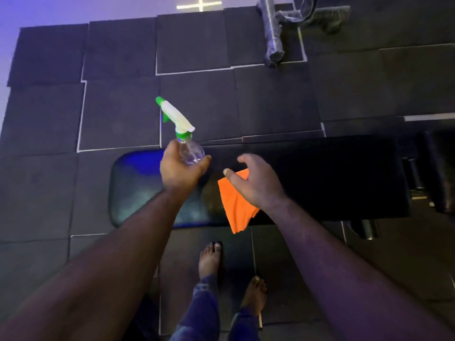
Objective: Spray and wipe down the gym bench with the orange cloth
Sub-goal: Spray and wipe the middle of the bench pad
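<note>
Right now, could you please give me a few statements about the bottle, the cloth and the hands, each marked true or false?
1. The left hand holds the spray bottle. True.
2. The bottle's nozzle points toward the person's feet. False: it points up and away, toward the far floor mats.
3. The orange cloth lies on the bench, partly under the right hand. True.
4. The right hand is clenched in a fist around the cloth. False: its fingers are spread open above the cloth.
5. The bottle is opaque and blue. False: its body is clear, with a white and green spray head.
</note>
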Tool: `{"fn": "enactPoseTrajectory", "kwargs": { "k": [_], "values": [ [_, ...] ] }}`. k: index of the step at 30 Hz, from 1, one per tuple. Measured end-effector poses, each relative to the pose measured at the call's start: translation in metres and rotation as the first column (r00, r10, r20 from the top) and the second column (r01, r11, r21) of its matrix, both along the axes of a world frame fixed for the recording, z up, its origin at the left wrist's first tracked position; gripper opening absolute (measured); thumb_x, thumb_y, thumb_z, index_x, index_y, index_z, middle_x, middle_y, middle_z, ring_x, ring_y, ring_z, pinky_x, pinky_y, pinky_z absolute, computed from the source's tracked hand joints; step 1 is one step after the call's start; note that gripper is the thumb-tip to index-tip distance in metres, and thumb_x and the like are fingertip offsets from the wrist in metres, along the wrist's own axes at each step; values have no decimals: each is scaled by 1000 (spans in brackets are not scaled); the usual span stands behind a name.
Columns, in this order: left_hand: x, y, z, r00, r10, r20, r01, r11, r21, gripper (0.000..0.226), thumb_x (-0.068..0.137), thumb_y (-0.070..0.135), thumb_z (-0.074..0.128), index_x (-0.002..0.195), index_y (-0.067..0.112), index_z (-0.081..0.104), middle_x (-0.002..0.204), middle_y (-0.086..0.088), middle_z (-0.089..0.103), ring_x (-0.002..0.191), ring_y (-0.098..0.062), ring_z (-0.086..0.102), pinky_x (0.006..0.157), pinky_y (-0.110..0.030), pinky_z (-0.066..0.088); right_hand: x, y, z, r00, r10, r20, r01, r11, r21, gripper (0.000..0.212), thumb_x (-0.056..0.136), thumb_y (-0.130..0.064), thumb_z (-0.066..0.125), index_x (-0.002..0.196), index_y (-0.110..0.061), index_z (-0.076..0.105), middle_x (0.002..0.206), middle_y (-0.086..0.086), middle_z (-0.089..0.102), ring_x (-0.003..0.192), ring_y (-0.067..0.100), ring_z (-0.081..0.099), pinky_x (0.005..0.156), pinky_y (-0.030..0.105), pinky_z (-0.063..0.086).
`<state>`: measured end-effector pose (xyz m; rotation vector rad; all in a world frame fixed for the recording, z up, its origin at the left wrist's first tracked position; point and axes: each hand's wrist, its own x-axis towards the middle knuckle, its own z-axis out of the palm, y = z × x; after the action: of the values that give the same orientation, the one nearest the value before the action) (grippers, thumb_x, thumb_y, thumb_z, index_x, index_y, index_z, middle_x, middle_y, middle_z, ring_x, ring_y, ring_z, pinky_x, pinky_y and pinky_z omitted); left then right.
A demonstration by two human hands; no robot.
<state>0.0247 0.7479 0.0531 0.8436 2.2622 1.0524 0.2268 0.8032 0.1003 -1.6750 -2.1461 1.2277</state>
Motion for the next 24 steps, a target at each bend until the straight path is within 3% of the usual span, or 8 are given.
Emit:
{"fn": "enactPoseTrajectory", "kwargs": {
  "k": [3,6,9,13,17,19,21,24],
  "values": [
    [-17,-4,-12,1000,27,5,-27,999,-31,67,54,66,88,108,40,58,98,17,73,91,-10,73,89,-39,63,2,-19,-26,992,77,101,-81,996,34,50,97,-36,71,136,-6,63,140,11,63,134,30,56,113,39,42],
    [-18,-12,-23,999,27,39,-25,998,-50,72,55,60,95,111,40,56,104,12,74,95,-11,75,94,-42,63,4,-38,-48,975,143,172,-152,988,40,65,97,-32,69,152,-4,49,163,17,44,153,32,37,128,39,27],
    [-19,-17,-27,996,51,79,-46,996,-70,80,53,61,98,118,33,59,110,11,76,101,-12,76,98,-44,63,2,-51,-68,919,227,323,-268,959,89,89,97,-49,65,164,-4,28,175,17,21,162,34,18,133,42,14],
    [-15,-27,-21,994,28,101,-20,996,-84,99,55,58,101,138,35,52,124,16,72,110,-2,71,103,-30,57,0,-58,-85,876,209,435,-274,957,92,109,96,-68,55,169,-7,2,178,12,-5,165,29,-6,134,47,5],
    [-2,-48,-18,996,45,72,-36,992,-123,129,73,43,99,171,15,20,171,-2,42,155,-12,43,126,-29,33,7,-64,-90,877,180,445,-255,960,114,113,96,-71,52,168,-7,-6,178,12,-12,165,29,-11,132,47,0],
    [13,-64,-17,991,122,-54,-127,985,-118,108,80,35,96,162,1,35,160,-17,46,149,-33,46,126,-43,37,16,-67,-93,861,194,471,-281,952,122,112,97,-71,49,168,-6,-8,177,13,-13,165,30,-11,133,47,-1],
    [34,-80,-16,972,124,-201,-131,991,-24,71,83,33,88,135,-3,54,126,-21,57,115,-42,59,104,-58,49,24,-68,-96,823,226,521,-335,934,125,105,101,-70,42,167,-4,-6,177,16,-9,165,30,-8,134,46,-1],
    [61,-87,-17,943,-185,-277,207,977,53,41,90,30,77,117,6,56,108,-15,58,99,-36,59,90,-51,52,34,-65,-96,785,247,569,-369,923,108,91,108,-62,32,168,-4,-4,177,18,-7,165,31,-6,134,46,0]
  ]
}}
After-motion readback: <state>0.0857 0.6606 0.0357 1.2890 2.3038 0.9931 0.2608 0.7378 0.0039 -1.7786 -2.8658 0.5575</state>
